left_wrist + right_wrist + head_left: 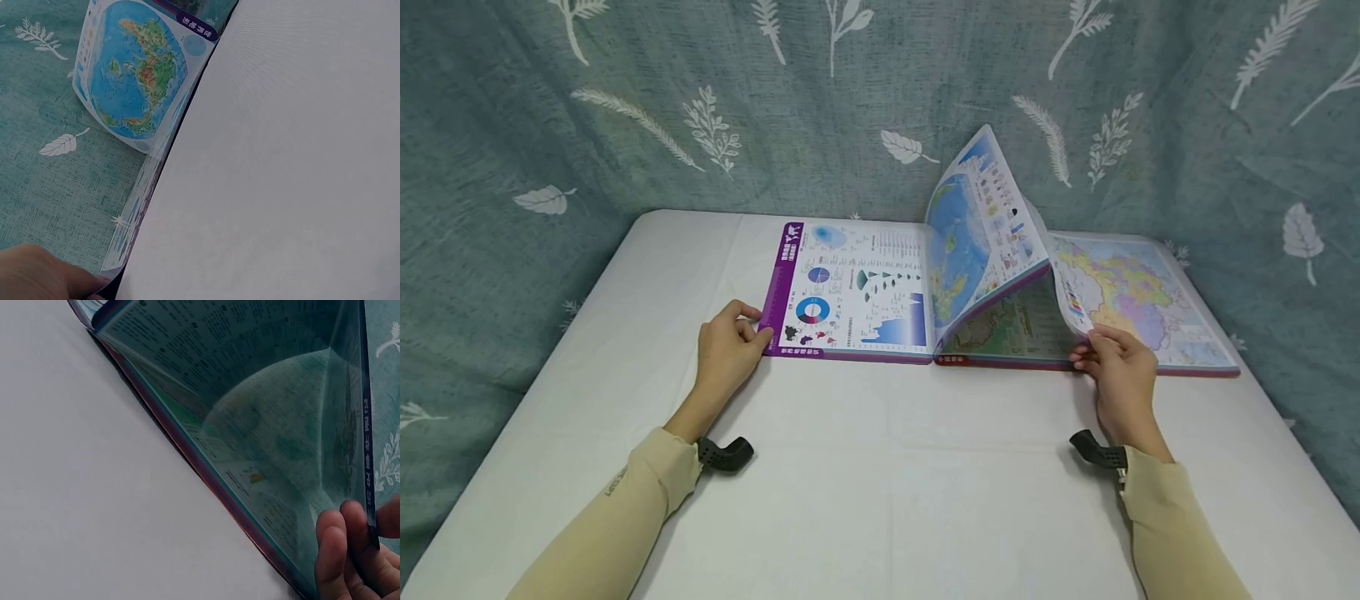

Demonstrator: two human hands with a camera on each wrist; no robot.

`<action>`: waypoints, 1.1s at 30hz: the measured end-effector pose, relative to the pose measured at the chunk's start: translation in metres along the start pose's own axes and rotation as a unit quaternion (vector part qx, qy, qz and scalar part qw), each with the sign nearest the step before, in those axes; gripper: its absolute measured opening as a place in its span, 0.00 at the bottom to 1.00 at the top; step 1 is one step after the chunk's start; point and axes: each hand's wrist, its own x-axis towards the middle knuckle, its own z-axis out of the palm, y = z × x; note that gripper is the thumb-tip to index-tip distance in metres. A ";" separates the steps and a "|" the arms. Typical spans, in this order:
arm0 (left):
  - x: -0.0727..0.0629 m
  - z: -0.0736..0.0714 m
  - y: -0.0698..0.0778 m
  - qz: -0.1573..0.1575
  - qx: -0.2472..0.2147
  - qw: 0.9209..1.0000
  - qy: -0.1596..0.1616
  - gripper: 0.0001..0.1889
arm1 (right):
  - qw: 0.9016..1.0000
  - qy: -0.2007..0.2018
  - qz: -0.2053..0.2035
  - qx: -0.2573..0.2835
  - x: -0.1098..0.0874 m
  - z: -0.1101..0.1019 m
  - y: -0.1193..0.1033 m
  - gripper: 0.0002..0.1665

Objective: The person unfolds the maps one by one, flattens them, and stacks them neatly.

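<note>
An open map book (850,350) with glossy, printed leaves lies near the table's far side. My left hand (727,346) grips the near left corner of its purple-edged page (772,308), thumb on top; the left wrist view shows that hand (44,275) at the lower left. With its thumb and fingers, my right hand (1122,371) pinches the near corner of a lifted leaf (1067,292). Another leaf with a blue world map (962,233) stands raised and curved at the middle. In the right wrist view the fingers (331,556) hold the leaf's dark edge (367,444).
A pastel map page (1135,292) lies flat at the right. White cloth covers the table (887,483). Behind it hangs a green curtain (820,117) with white leaf prints. Each wrist wears a black camera mount, the left mount (726,455) and the right mount (1097,450).
</note>
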 end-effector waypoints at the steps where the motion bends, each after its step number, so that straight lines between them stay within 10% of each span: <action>1: 0.000 0.000 0.000 0.000 0.001 1.000 0.001 0.12 | 1.000 0.006 0.001 0.000 0.001 -0.002 -0.001 0.11; 33: -0.001 0.000 0.001 -0.006 -0.001 1.000 0.001 0.12 | 0.972 0.221 0.026 0.082 0.019 -0.059 -0.026 0.07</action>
